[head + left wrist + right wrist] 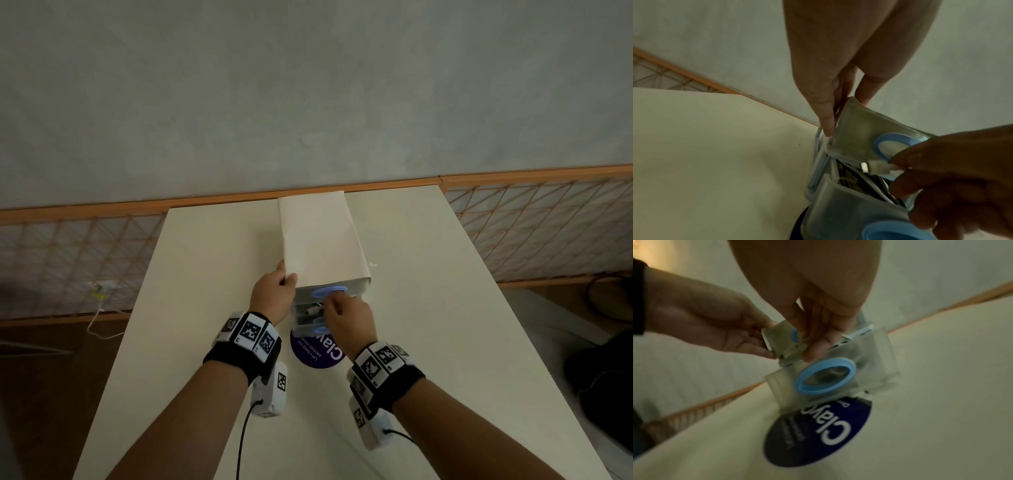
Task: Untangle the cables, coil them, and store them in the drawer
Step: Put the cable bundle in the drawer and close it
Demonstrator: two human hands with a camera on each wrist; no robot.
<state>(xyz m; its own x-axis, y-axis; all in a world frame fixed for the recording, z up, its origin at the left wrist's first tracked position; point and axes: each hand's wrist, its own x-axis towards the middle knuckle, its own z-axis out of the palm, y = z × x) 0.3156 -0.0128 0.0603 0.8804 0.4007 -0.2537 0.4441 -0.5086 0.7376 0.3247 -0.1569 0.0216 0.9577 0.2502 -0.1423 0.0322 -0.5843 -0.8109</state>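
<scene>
Head view: the drawer unit (323,260) sits mid-counter (428,308), its back toward the far edge, white paper over its top. Your left hand (272,296) grips the unit's front-left corner, fingers curled round the side, thumb on the paper. Your right hand (347,317) is at the front, fingers bunched at the open middle drawer (306,313). White cable (314,310) shows inside that drawer. A dark blue round sticker (317,353) lies on the counter at the unit's foot, toward the near edge. A white charger (102,291) and its lead hang at the wall, left of the counter.

Left wrist view: left fingers (826,113) run down the unit's corner beside the top drawer front (855,138), which has a blue ring pull (894,144). Your right hand (953,178) pinches a white connector (875,167), metal tip out, just over the gap of the middle drawer (859,180). Coiled cable is packed inside. The lower drawer front (849,211) is pulled out a bit.

Right wrist view, blurry: right fingers (818,344) point down into the gap above the lower drawer front (838,369) with its blue ring (825,375). Can't tell from here what they hold. Left hand (715,324) clamps the unit's side. The sticker (818,433) is under the unit's front edge.
</scene>
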